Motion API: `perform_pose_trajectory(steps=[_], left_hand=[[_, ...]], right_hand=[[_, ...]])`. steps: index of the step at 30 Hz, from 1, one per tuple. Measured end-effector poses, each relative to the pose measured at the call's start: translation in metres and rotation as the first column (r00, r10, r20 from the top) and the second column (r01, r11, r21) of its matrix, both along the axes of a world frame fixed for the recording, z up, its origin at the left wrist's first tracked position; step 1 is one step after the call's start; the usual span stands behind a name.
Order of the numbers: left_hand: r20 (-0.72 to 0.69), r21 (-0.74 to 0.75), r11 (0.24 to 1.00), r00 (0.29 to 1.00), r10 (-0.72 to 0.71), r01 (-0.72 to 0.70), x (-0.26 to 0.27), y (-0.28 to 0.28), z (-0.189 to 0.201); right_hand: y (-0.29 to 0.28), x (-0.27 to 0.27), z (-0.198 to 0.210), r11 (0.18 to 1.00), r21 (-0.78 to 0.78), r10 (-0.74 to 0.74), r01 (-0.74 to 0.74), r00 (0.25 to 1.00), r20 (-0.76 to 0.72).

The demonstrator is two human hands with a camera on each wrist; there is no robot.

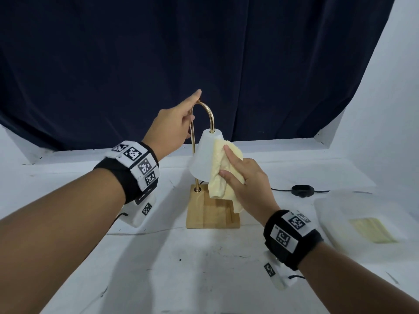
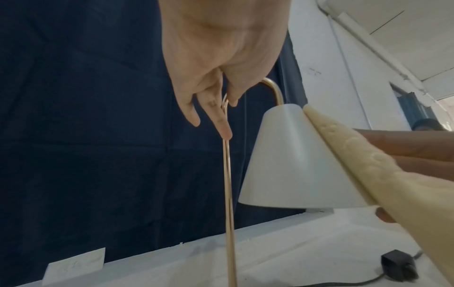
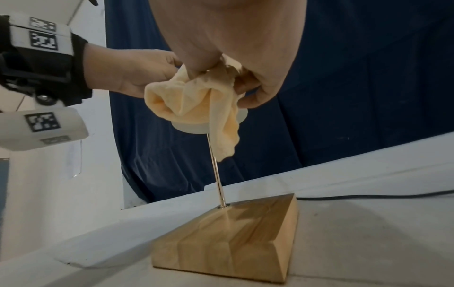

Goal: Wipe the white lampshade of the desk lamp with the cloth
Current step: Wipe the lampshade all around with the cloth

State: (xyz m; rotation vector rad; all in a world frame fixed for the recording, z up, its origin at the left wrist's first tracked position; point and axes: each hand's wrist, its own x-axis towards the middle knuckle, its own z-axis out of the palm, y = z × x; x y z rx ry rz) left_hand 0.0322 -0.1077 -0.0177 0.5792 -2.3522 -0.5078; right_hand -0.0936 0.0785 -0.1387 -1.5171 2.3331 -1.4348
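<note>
The desk lamp has a white cone lampshade (image 1: pixel 203 159) (image 2: pixel 290 165), a curved brass stem (image 1: pixel 193 155) (image 2: pixel 228 194) and a wooden base (image 1: pixel 213 214) (image 3: pixel 233 236). My left hand (image 1: pixel 188 109) (image 2: pixel 221 108) pinches the stem just below its arch, with the index finger stretched along the top. A pale yellow cloth (image 1: pixel 221 168) (image 2: pixel 368 169) (image 3: pixel 196 101) lies against the shade's right side. My right hand (image 1: pixel 240 175) (image 3: pixel 221 64) holds it there, fingers over it and thumb beneath. A loose end of the cloth hangs below the shade's rim.
A black inline switch (image 1: pixel 302 190) (image 2: pixel 399 266) with its cord lies on the white table (image 1: pixel 181 268) to the right of the base. A clear tray (image 1: pixel 328 205) with a folded yellow cloth (image 1: pixel 371 230) sits at the right. A dark blue curtain (image 1: pixel 204 53) hangs behind.
</note>
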Motion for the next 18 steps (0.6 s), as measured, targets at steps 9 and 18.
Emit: perform_pose_trajectory(steps=[9, 18], left_hand=[[-0.020, 0.251, 0.967, 0.998, 0.052, -0.045, 0.054, 0.098, -0.052], [-0.021, 0.755, 0.653, 0.998, -0.059, 0.054, 0.048, 0.140, -0.074]], right_hand=[[0.023, 0.012, 0.008, 0.991, -0.133, 0.007, 0.020, 0.980, 0.197], [0.057, 0.030, 0.007, 0.981, -0.169, 0.150, -0.099, 0.936, 0.320]])
